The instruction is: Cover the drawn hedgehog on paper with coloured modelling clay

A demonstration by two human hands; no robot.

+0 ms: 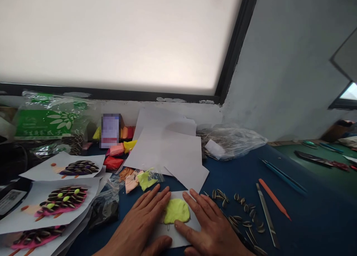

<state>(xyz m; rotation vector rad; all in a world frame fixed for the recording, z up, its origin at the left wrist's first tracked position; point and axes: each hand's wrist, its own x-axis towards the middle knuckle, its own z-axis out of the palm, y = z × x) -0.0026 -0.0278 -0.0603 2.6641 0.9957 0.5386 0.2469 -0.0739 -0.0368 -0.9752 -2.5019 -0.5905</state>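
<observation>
A flat patch of yellow-green modelling clay (176,211) lies on a small sheet of white paper (178,240) in front of me. My left hand (145,219) rests on the left side of the paper with its fingers stretched out beside the clay. On the other side, my right hand (208,224) lies with its fingers spread, the thumb touching the clay's lower edge. A short pencil line shows on the paper just below the clay. Several striped sunflower seeds (252,214) are scattered to the right of my right hand.
Finished hedgehog pictures (64,202) are stacked at left. Bags of coloured clay (146,178) and blank white sheets (173,148) lie beyond my hands. At right are an orange tool (275,199), a metal blade-like tool (267,215) and blue tweezers (284,177). A seed bag (44,120) stands back left.
</observation>
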